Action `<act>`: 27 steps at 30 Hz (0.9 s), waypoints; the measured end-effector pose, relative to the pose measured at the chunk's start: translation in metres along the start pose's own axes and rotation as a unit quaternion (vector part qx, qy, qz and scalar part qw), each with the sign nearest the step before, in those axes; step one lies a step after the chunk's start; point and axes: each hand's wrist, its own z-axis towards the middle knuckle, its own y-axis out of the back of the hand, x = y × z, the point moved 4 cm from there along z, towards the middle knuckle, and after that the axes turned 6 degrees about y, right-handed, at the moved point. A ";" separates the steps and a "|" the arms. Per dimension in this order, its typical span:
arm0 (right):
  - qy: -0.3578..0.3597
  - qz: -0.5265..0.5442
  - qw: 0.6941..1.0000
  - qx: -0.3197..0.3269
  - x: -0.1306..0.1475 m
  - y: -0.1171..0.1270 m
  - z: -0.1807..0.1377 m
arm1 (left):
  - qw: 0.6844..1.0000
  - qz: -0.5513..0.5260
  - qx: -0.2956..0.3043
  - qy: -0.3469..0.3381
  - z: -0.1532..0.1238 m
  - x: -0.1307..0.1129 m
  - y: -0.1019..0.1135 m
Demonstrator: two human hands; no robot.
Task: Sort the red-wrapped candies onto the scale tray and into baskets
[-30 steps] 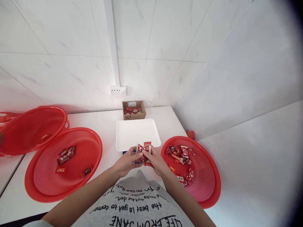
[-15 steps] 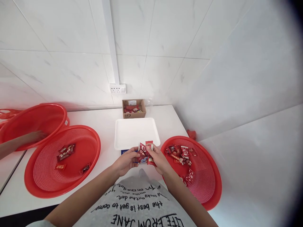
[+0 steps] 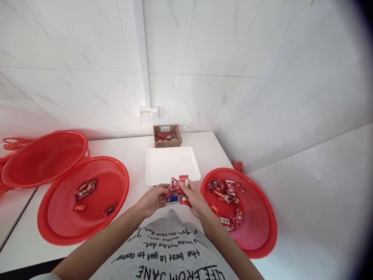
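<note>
Several red candy packets (image 3: 176,184) are bunched between my two hands, just over the near edge of a white tray (image 3: 171,165). My left hand (image 3: 153,200) pinches the packets on their left side with thumb and fingers. Around the right side of the bunch, my right hand (image 3: 194,197) is closed, its thumb on top. One red packet (image 3: 185,200) hangs below the right thumb. A dark blue item (image 3: 174,199), partly hidden, lies beneath my hands by the tray.
A red basket (image 3: 269,229) with several wrapped sweets (image 3: 230,188) stands at right. At left is another red basket (image 3: 43,229) holding a few sweets (image 3: 86,188), with a deeper red basin (image 3: 17,171) behind. A cardboard box (image 3: 167,144) with red packets sits beyond the tray.
The other person's arm that reached into the far-left basin is gone from view. The whole scene has shifted slightly right. My hands still hold the packets, my left fingers slightly moved.
</note>
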 end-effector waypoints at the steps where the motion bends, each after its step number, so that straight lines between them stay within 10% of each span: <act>1: -0.004 -0.001 1.000 -0.001 0.000 0.000 -0.001 | 1.000 -0.011 -0.001 0.005 -0.001 0.001 0.000; 27: -0.010 -0.056 0.998 0.008 0.015 0.008 -0.003 | 0.992 0.000 -0.002 -0.127 -0.017 -0.038 -0.005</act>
